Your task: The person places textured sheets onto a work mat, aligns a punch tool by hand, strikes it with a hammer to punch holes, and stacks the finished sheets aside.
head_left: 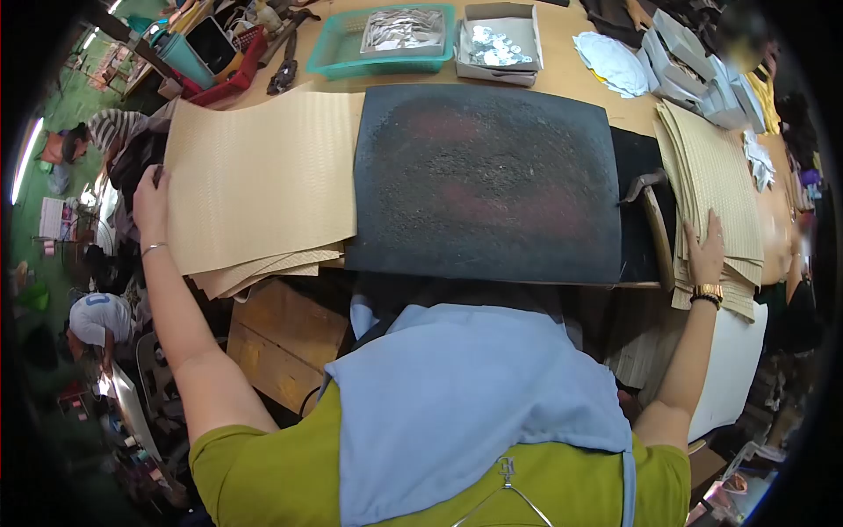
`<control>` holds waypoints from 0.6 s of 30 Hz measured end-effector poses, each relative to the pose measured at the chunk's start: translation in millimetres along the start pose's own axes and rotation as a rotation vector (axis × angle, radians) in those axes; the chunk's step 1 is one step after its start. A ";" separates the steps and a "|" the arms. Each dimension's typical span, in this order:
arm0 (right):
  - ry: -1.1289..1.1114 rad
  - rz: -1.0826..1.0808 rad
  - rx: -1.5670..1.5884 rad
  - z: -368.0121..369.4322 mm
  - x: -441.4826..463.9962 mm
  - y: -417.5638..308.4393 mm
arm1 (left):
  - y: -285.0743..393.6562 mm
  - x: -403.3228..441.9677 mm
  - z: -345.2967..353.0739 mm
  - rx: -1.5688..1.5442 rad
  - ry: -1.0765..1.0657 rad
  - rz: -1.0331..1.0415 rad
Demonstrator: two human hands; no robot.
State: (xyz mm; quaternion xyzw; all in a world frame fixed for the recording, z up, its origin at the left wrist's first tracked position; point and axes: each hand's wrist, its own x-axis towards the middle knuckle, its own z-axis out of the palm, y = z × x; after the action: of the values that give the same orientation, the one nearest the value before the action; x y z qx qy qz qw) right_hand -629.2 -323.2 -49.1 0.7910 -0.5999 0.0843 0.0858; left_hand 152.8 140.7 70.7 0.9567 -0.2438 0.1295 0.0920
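Observation:
My left hand point(151, 206) is at the left edge of a stack of cream, textured sheets point(263, 180). Its fingers are curled together, with a small dark spot showing between the tips; what they hold I cannot make out. My right hand point(705, 253) rests on another stack of similar textured sheets point(716, 176), its fingers stretched out along the top sheet. Between the stacks lies a dark, rough-surfaced board point(487, 184) with reddish patches. A bent metal handle point(644, 183) sticks out beside the right stack.
At the back are a green basket point(320, 68) holding a box of pale strips, and a carton point(496, 77) of shiny discs. White round pieces point(612, 63) and grey boxes point(676, 57) stand back right. A wooden box point(285, 338) sits below the table. Other people are at the left.

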 end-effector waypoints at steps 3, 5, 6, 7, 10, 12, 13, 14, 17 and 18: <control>-0.038 -0.040 0.070 -2.1 2.8 2.5 | -8.5 7.7 2.0 0.225 0.030 -0.009; -0.027 -0.023 0.104 -16.5 1.0 -10.6 | 0.1 11.1 15.9 0.074 0.157 0.069; -0.073 0.033 0.167 -20.8 2.9 -11.2 | 7.3 14.2 25.7 -0.057 0.174 0.097; -0.120 0.088 0.231 -30.2 0.7 -19.8 | 12.9 15.4 36.9 -0.187 0.189 0.122; 0.057 -0.050 0.464 -54.9 -15.4 -85.5 | 89.7 -24.0 72.6 -0.839 -0.093 0.098; 0.037 -0.146 0.496 -67.5 -28.8 -139.9 | 182.0 -90.2 57.0 -0.893 -0.430 -0.037; -0.051 -0.291 0.544 -72.8 -36.6 -170.8 | 213.7 -118.7 62.7 -0.999 -0.517 -0.014; -0.050 -0.434 0.678 -79.0 -51.4 -207.7 | 235.2 -139.9 67.1 -1.064 -0.658 0.050; -0.468 -0.753 0.752 -86.6 -91.9 -273.0 | 283.1 -185.1 76.7 -1.179 -0.869 0.024; -0.547 -0.825 0.737 -95.4 -100.2 -286.6 | 287.7 -187.3 79.2 -1.212 -0.856 0.059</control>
State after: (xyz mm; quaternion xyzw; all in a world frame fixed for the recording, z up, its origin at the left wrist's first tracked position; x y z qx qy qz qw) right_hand -382.6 -130.9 9.9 0.9285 -0.1759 0.0400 -0.3246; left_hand -130.9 -43.9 -26.8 0.6981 -0.3128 -0.4094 0.4972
